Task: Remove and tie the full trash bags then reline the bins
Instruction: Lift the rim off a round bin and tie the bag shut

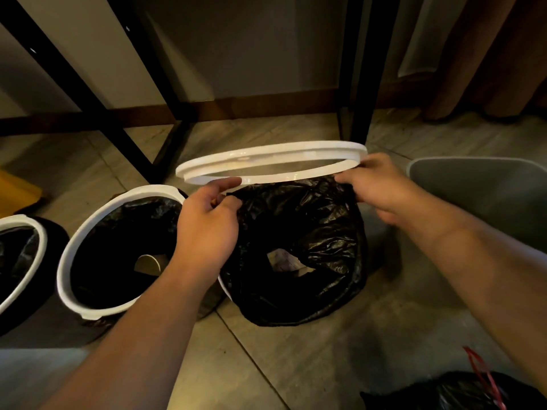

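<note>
Two hands [207, 223] [381, 187], ring [266, 156], perhaps four bins [41, 232] [88, 229] [224, 289] [488, 196].

I count four bins: far-left bin [54, 241], second bin [63, 279], bag-draped bin [224, 287] and grey bin [488, 199]. White rings, three: left ring [32, 224], middle ring [142, 192], raised ring [266, 155]; black liners, three: left liner [14, 255], middle liner [118, 232], right liner [310, 226]. I also record one tied bag [450, 392], one yellow object [14, 187], and two hands, left hand [207, 226] and right hand [381, 187]
</note>
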{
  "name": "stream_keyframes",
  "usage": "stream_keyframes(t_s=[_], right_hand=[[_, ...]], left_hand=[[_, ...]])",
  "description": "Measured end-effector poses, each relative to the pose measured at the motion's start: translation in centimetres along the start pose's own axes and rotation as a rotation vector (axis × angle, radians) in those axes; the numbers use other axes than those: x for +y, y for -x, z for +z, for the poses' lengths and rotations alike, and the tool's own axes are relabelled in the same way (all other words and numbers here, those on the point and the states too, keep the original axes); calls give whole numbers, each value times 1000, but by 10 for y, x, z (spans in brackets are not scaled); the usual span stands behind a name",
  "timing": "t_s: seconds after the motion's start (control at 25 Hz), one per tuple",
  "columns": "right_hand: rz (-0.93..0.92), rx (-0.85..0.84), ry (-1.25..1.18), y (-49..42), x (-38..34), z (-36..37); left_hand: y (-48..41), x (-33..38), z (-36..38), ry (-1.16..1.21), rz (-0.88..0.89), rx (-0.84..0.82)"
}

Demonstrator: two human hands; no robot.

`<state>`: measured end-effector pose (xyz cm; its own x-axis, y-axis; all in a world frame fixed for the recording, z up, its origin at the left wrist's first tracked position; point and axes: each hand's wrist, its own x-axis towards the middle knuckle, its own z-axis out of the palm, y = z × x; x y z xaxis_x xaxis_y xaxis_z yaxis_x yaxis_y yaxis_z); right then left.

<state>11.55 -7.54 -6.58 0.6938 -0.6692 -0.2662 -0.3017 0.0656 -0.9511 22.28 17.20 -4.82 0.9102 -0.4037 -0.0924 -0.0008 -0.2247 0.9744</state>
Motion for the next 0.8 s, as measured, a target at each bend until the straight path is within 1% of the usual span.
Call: stream_keyframes(t_s=[0.12, 0.32, 0.4, 0.52, 0.56, 0.64, 0.72, 0.8], right_hand=[[116, -53, -230, -2, -5, -3], [159, -44, -321, -3, -7, 0], [114, -92, -236, 1, -6, 3], [37, -113, 53, 4, -4, 2], [34, -124, 103, 4, -4, 1], [20, -188, 115, 7, -5, 1], [-71, -215, 132, 9, -6, 0], [-216, -211, 237, 14, -8, -4]], left_hand=[[-1, 8, 1, -103, 65, -84], [-7, 18, 3, -279, 99, -110], [-7, 20, -1, -315, 118, -114], [-7, 19, -14, -401, 187, -128], [-8, 19, -21, -427, 208, -143], [-12, 23, -35, -470, 243, -188], [-18, 29, -50, -567, 273, -222], [-17, 30, -62, -663, 292, -216]])
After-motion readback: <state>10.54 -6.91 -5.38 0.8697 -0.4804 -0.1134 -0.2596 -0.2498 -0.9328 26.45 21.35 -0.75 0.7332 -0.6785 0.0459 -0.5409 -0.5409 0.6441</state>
